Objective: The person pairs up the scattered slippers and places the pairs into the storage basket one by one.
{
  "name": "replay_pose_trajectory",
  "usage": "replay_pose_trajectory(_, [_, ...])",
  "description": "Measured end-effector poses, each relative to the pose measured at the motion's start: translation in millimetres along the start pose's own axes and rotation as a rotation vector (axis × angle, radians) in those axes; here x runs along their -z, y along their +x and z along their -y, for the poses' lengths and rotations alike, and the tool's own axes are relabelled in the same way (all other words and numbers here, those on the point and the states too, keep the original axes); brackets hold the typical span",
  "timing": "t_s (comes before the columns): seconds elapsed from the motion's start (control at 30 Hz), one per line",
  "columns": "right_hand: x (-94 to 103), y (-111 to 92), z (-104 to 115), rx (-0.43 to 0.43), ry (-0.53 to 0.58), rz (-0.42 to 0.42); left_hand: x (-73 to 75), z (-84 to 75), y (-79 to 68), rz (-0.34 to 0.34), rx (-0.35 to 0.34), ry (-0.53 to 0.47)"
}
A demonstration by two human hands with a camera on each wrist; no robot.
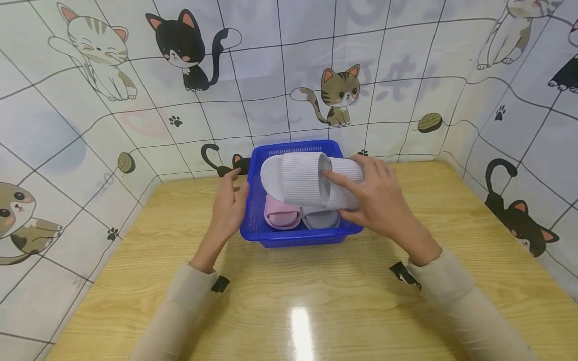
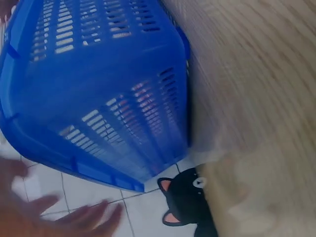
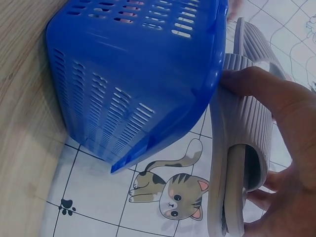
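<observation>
My right hand grips a pair of pale, ribbed slide slippers, one fitted into the other, over the blue plastic basket. In the right wrist view the thumb lies on one side of the slippers, right at the basket rim, with fingers on the other. Below them inside the basket are a pink slipper and a grey slipper, partly covered. My left hand is at the basket's left rim and holds nothing. Its fingers look loose and spread, blurred in the left wrist view.
The basket stands on a wooden table near the back wall. White tile-patterned sheeting with cartoon cats encloses the back and both sides. A dark strap hangs at the right cuff, another dark strap at the left.
</observation>
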State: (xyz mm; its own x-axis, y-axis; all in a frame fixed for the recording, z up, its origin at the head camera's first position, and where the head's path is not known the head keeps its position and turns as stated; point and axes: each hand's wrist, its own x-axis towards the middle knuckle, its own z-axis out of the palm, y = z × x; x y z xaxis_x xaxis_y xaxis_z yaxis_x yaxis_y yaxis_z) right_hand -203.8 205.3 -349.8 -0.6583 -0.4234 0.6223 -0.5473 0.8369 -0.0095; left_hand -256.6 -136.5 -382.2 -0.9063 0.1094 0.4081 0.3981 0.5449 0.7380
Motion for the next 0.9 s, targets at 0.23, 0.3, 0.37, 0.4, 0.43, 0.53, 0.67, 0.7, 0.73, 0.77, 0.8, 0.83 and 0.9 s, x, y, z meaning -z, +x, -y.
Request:
replay_pose_trajectory(0.23, [-0.9,1,-1,0.015,0.003,0.011,-6.3,20.1,2.3,0.253,0.119,0.063])
replay_pose_trajectory(0.3, [-1.2,4,-3,0.043,-0.009,0.013,-7.3,20.1,1.9,0.258,0.127,0.067])
replay_pose_trajectory(0.37, [-1.4,8,-6,0.083,-0.036,0.016,-8.0,18.9,1.8,0.262,0.12,0.079])
replay_pose_trajectory(0.4, [-1.4,11,-7,0.105,-0.054,0.024,-8.4,18.7,1.9,0.264,0.115,0.084])
replay_pose_trajectory(0.43, [-1.0,15,-9,0.131,-0.073,0.034,-8.4,18.4,2.2,0.268,0.109,0.093])
replay_pose_trajectory(0.53, [1.7,30,-13,0.209,-0.123,0.097,-8.8,18.1,3.2,0.281,0.097,0.102])
replay_pose_trajectory(0.67, [5.8,60,-17,0.309,-0.126,0.237,-8.8,19.0,3.6,0.285,0.106,0.114])
replay_pose_trajectory(0.7, [5.6,67,-18,0.335,-0.121,0.272,-8.5,19.2,3.6,0.285,0.112,0.118])
replay_pose_trajectory(0.73, [4.5,75,-18,0.357,-0.118,0.308,-8.2,19.3,3.5,0.288,0.116,0.12])
replay_pose_trajectory(0.77, [2.9,82,-19,0.377,-0.111,0.341,-7.7,19.2,3.3,0.291,0.12,0.119])
replay_pose_trajectory(0.8, [0.3,89,-19,0.396,-0.107,0.371,-7.2,19.2,3.0,0.296,0.126,0.118])
replay_pose_trajectory(0.83, [-2.8,95,-19,0.409,-0.105,0.402,-7.0,19.2,2.7,0.301,0.128,0.118])
replay_pose_trajectory(0.9, [-9.2,109,-20,0.417,-0.094,0.464,-6.8,19.5,2.0,0.309,0.129,0.119])
